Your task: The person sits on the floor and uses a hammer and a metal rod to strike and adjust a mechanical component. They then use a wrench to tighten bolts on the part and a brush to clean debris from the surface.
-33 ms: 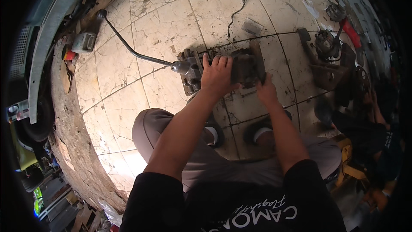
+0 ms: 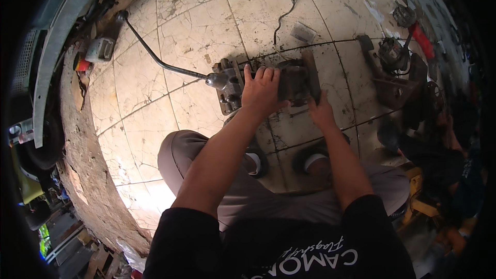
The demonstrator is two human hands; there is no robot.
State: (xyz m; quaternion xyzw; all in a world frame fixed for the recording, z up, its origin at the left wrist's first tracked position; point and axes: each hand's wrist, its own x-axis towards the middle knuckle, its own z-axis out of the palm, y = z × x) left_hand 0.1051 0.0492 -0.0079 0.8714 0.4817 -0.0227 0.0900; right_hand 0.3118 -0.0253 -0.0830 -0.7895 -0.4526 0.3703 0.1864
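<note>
A greasy dark metal housing (image 2: 231,93) lies on the floor in front of me, with a long bent gear lever (image 2: 164,65) reaching out to its far left. My left hand (image 2: 261,90) is laid over the middle of the housing, fingers curled on its far side and thumb on the near side. At the right end stands a flat, brownish metal strip (image 2: 311,72), against or close beside the housing. My right hand (image 2: 322,113) grips the strip's near end. Its fingertips are partly hidden, and shade hides the contact between strip and housing.
Beyond the housing lie a short dark hose (image 2: 280,23) and a small clear packet (image 2: 304,32). Greasy machine parts (image 2: 395,57) sit to the right, near another person's dark-clothed arm (image 2: 431,152). At left are a grey container (image 2: 101,50) and a broken floor edge (image 2: 82,160).
The flat strip and my right hand have shifted very slightly at the housing's right end. My left hand stays in place on the housing.
</note>
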